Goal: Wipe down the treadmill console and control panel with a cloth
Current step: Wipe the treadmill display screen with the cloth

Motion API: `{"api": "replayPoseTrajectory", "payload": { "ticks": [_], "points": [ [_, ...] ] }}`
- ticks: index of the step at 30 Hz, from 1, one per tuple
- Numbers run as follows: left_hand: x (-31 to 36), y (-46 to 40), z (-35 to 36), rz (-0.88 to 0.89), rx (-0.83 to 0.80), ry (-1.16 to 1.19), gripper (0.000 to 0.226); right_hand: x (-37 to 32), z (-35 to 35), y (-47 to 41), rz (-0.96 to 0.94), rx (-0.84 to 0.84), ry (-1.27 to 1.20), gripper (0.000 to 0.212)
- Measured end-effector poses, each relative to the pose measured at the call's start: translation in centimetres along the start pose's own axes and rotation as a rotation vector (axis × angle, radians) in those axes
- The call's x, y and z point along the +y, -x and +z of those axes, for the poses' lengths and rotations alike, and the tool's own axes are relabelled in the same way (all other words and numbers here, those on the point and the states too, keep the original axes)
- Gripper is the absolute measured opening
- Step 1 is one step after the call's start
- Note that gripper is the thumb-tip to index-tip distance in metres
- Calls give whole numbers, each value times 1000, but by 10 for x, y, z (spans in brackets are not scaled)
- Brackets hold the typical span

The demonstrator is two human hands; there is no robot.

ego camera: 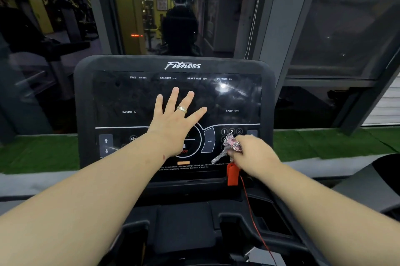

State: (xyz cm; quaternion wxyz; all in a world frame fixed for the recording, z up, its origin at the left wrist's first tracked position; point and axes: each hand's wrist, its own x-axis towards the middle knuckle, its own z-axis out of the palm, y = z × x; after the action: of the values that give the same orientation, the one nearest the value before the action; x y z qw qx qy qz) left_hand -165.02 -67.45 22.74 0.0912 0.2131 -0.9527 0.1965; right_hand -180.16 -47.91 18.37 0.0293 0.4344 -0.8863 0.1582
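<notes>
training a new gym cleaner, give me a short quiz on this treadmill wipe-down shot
1. True or false: the left hand grips the cloth.
2. Which area is the cloth over? A) the TIME readout B) the number buttons C) the incline arrows
3. Fill in: a red ____ hangs below the right hand.

Key
1. False: the left hand is spread flat against the console screen; the right hand holds the cloth.
2. B
3. safety clip, with a red cord trailing down.
</notes>
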Motion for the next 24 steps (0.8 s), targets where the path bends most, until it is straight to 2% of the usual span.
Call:
{"api": "replayPoseTrajectory", "payload": {
  "ticks": [4, 5, 7, 9, 10, 12, 15, 20, 22, 24],
  "points": [
    [4, -3, -1, -12, 13, 50, 125, 15, -15, -11, -14, 138, 4, 8],
    [6, -5, -3, -7, 36, 58, 123, 15, -8, -5, -37, 122, 48, 12],
    [9, -9, -7, 16, 81, 63, 122, 19, 12, 15, -117, -12, 144, 23],
    [12, -15, -9, 34, 76, 62, 123, 29, 16, 22, -199, -129, 200, 30],
    [13, -17, -9, 35, 55, 55, 124, 34, 11, 16, -234, -133, 216, 30],
    [16, -19, -7, 32, 22, 36, 128, 32, 2, -1, -259, -52, 231, 26],
    [17, -20, -3, 20, 22, 27, 132, 26, 5, -7, -189, 90, 197, 31],
    [17, -21, -1, 11, 22, 32, 132, 37, 23, 23, -244, -44, 199, 32],
    [18, -21, -2, 12, 15, 35, 131, 35, 9, 7, -279, -13, 208, 23],
    [18, -21, -2, 13, 15, 38, 131, 29, -1, -11, -233, 80, 175, 24]
  ]
}}
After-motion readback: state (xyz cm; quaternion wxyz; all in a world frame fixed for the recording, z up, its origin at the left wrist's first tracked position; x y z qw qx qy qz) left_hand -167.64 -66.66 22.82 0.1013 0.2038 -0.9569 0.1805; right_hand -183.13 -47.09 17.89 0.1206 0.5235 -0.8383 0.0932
